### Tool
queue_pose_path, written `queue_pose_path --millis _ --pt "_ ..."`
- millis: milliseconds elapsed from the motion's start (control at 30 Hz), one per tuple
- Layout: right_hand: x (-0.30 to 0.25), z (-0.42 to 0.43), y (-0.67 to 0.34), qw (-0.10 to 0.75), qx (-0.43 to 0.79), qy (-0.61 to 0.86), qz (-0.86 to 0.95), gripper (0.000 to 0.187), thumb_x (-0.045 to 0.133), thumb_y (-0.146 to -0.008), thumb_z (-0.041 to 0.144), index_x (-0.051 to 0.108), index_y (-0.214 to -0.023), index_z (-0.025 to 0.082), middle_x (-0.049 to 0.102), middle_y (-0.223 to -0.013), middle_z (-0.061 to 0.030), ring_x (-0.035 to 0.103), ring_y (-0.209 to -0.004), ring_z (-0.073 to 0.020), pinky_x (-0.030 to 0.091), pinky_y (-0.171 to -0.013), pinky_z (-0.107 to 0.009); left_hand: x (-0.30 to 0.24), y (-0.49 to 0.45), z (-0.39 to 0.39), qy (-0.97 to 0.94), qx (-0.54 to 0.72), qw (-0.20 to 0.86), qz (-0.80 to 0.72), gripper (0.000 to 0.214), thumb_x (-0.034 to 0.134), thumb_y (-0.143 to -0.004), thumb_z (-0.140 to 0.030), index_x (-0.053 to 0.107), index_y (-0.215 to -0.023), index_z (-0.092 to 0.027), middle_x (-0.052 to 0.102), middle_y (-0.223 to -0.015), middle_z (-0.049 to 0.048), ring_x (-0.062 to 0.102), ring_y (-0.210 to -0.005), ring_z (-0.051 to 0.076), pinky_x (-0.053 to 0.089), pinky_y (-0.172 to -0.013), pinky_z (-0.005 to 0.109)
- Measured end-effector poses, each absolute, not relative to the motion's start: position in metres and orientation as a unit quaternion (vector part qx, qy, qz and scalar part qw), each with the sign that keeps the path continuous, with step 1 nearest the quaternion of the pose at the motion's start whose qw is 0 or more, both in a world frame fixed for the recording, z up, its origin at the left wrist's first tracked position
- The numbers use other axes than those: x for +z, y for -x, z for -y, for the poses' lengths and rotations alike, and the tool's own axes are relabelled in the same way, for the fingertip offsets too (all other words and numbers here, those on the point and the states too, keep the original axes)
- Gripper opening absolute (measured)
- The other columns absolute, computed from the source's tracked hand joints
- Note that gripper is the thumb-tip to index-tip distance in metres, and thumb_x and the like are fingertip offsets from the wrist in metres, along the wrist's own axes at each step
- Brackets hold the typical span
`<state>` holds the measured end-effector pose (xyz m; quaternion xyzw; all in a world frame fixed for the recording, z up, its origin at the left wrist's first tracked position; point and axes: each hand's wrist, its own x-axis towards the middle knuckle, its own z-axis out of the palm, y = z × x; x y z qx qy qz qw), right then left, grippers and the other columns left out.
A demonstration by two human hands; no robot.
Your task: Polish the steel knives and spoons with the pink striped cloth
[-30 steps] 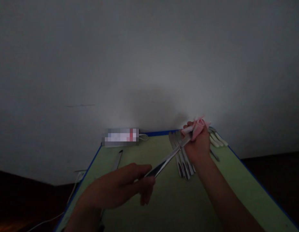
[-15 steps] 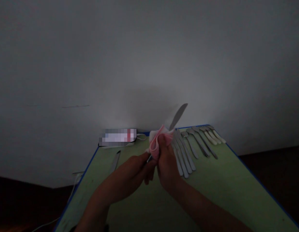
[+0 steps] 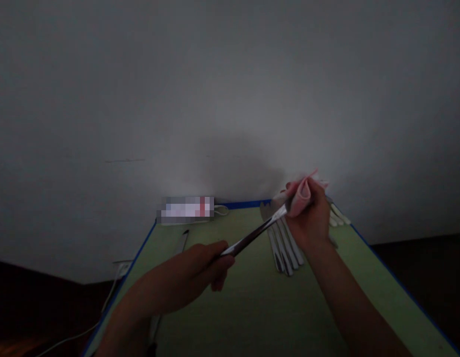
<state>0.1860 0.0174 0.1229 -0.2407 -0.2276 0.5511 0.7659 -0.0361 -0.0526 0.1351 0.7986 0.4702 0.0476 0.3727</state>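
Observation:
My left hand (image 3: 205,267) is closed on the handle end of a shiny metal table knife (image 3: 254,235), held slanting up to the right above the table. My right hand (image 3: 313,218) is closed round a folded pink and white cloth (image 3: 301,197), which wraps the far part of the knife. Most of the blade is hidden by the cloth and fingers. Under the right hand lies a row of several table knives (image 3: 285,248), handles towards me. Another knife (image 3: 184,240) lies to the left, partly behind my left forearm.
The green table (image 3: 244,312) has a blue edge and stands against a grey wall (image 3: 230,99). A blurred-out flat object (image 3: 185,210) with a white loop lies at the back left. White-handled cutlery (image 3: 337,215) lies at the back right. A white cable (image 3: 109,297) hangs at the left.
My right hand and the cloth have moved right and away from my left hand, along the knife. The handle now shows between the hands, and the blade tip is covered.

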Motion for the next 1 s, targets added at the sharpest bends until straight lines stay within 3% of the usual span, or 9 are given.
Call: queue_pose_path --millis 267,433,733,1000 --pt "0.121 -0.013 -0.178 0.796 0.508 0.278 0.176 0.021 0.056 -0.078 0.042 0.053 -0.074 0.021 0.056 -0.062 0.0059 0.054 -0.056 -0.0075 0.045 -0.057 -0.020 0.127 0.026 0.046 -0.809 0.063 0.279 -0.514 0.046 0.036 -0.088 -0.059 0.054 -0.076 -0.018 0.054 -0.065 -0.0012 0.050 -0.059 0.013 0.032 -0.053 0.025" --pt "0.103 0.004 -0.150 0.766 0.478 0.355 0.243 0.030 0.052 -0.080 0.050 0.057 -0.077 0.021 0.055 -0.067 0.0045 0.051 -0.062 -0.0079 0.044 -0.062 -0.020 0.119 0.012 0.045 -0.827 0.069 0.210 -0.517 0.050 0.028 -0.091 -0.057 0.055 -0.077 -0.017 0.057 -0.066 0.0009 0.049 -0.059 0.014 0.032 -0.054 0.026" --pt "0.087 0.018 -0.123 0.636 0.592 0.367 0.333 0.031 0.059 -0.076 0.048 0.060 -0.071 0.018 0.057 -0.063 0.0051 0.051 -0.058 -0.0082 0.041 -0.056 -0.019 0.119 0.007 0.047 -0.820 0.061 0.290 -0.490 0.053 0.026 -0.092 -0.055 0.055 -0.069 -0.016 0.056 -0.059 -0.0006 0.048 -0.054 0.011 0.032 -0.052 0.024" --pt "0.101 -0.020 -0.172 0.731 0.592 0.277 0.196 0.015 0.060 -0.077 0.034 0.054 -0.074 0.021 0.057 -0.063 0.0073 0.053 -0.054 -0.0065 0.045 -0.058 -0.019 0.123 0.027 0.049 -0.799 0.017 0.343 -0.494 0.053 0.028 -0.091 -0.057 0.058 -0.074 -0.016 0.053 -0.061 -0.0014 0.045 -0.053 0.011 0.030 -0.051 0.025"
